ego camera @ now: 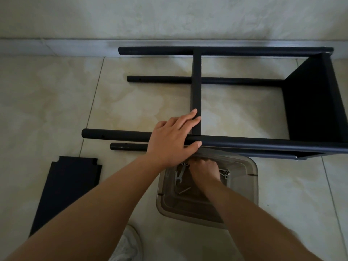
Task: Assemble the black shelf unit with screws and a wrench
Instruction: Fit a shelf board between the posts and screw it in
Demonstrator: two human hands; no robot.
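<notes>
The black shelf unit (308,102) lies on its side on the tiled floor, with several poles running left from a fitted end panel. A middle shelf panel (196,85) stands edge-on between the poles. My left hand (173,140) grips the near upper pole (254,143), thumb under it and fingers lying on the middle panel. My right hand (205,169) reaches down into a clear plastic container (248,185), fingers hidden among the screws (225,173). A small wrench (179,176) lies inside it. A loose black shelf panel (66,191) lies at lower left.
A wall and skirting board (56,48) run along the far side behind the unit. A white shoe (130,245) shows at the bottom centre. Bare tiles stretch to the left of the pole ends.
</notes>
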